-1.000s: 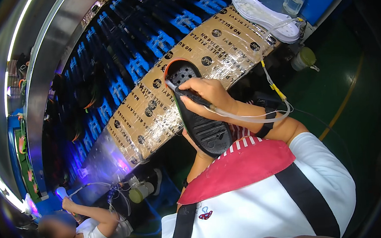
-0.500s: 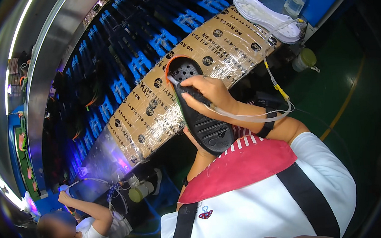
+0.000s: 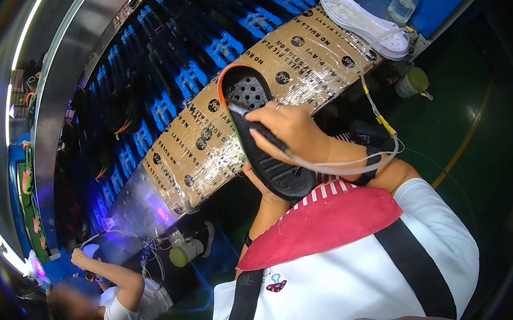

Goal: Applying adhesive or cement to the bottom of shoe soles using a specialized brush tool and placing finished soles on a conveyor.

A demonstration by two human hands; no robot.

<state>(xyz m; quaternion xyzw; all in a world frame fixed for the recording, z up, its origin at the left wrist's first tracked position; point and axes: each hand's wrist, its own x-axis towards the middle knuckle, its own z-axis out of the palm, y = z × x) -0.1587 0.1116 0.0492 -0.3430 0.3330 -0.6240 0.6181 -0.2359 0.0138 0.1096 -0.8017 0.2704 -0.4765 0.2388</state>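
Note:
A black shoe sole (image 3: 278,179) with an orange-edged, perforated end is held at a slant in front of me. My left hand (image 3: 265,194) grips its left side from below, most of the fingers hidden under it. Above the sole, my right hand (image 3: 302,132) is closed around a slim, dark, brush-like tool (image 3: 278,145). The tool's tip rests on or just over the sole near the holes; I cannot tell which. A clear tube (image 3: 346,169) runs from its rear end past my right wrist.
Behind the sole lies a cardboard-covered ledge (image 3: 202,146), beside a rack with blue holders (image 3: 223,48). A white sole (image 3: 366,24) and a clear bottle (image 3: 405,2) stand at the far right. A co-worker (image 3: 123,288) sits at lower left; a lidded jar (image 3: 413,82) hangs by the ledge.
The sole and both my hands have shifted slightly up in the view. The right hand has turned a little with the tool. The co-worker's raised arm has moved slightly left.

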